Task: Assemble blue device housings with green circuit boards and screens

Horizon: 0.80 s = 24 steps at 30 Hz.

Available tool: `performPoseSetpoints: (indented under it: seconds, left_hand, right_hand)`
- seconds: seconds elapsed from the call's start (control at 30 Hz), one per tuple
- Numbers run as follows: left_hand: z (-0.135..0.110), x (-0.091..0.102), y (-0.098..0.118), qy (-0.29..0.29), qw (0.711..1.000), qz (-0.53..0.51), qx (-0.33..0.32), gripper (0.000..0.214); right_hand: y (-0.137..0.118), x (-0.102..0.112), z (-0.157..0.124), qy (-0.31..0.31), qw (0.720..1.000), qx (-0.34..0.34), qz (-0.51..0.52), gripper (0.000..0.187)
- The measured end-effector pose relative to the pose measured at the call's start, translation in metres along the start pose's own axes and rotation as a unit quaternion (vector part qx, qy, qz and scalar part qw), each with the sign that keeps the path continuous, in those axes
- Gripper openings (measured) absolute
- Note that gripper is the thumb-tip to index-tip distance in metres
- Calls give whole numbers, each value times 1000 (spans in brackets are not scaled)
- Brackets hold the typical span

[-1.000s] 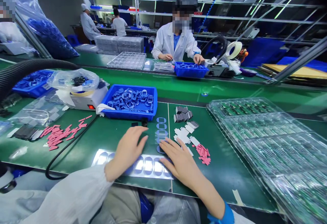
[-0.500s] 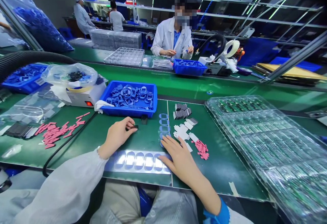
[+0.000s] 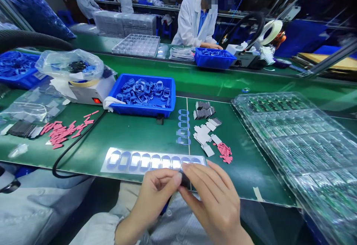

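Above the table's front edge, my left hand [image 3: 158,194] pinches a small dark flat piece [image 3: 184,180] between thumb and fingers. My right hand [image 3: 214,198] closes on the same piece from the other side; fingers partly hide it. Just behind my hands lies a clear-white strip [image 3: 105,165] bearing a row of blue-rimmed oval films. Farther back, several blue oval films [image 3: 183,124] line up along a pale line on the table. Another small black piece [image 3: 160,119] rests against the front of the blue bin.
A blue bin [image 3: 139,108] holds blue plastic frames. White cards [image 3: 202,134] and pink strips [image 3: 224,152] lie right of the films; more pink strips [image 3: 60,133] lie left, beside a black cable [image 3: 60,161]. Clear trays of circuit boards [image 3: 295,140] fill the right. A co-worker [image 3: 192,18] sits opposite.
My left hand has brought the dark piece from near the bin to the front edge. My right hand has left the blue films and joined it on the piece. The view has tipped down.
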<state>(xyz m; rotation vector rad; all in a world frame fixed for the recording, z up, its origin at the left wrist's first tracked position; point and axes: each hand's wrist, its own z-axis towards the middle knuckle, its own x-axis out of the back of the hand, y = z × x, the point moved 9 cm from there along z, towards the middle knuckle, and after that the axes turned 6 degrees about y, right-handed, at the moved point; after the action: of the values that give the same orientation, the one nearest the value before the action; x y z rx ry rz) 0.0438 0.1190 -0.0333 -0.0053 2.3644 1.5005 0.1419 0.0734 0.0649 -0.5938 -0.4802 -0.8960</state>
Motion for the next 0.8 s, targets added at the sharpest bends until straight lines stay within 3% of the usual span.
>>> performPoseSetpoints:
  seconds: [0.13,0.2,0.3,0.43,0.8]
  left_hand:
    - [-13,-26,-7,-166,985,-38,43,46]
    - [-20,-31,-11,-214,972,-72,68,49]
    - [-24,-31,-15,-210,971,-91,70,44]
    - [-27,-28,-16,-170,980,-99,42,33]
    - [-33,-28,-8,-152,988,-16,-6,30]
  right_hand:
    - [10,-4,-7,-66,988,-53,129,32]
    - [9,-7,-11,-109,971,-71,201,35]
    - [12,1,-15,-96,959,-111,243,39]
    - [22,21,-16,-22,966,-156,204,11]
    - [25,24,-16,-40,975,-139,168,16]
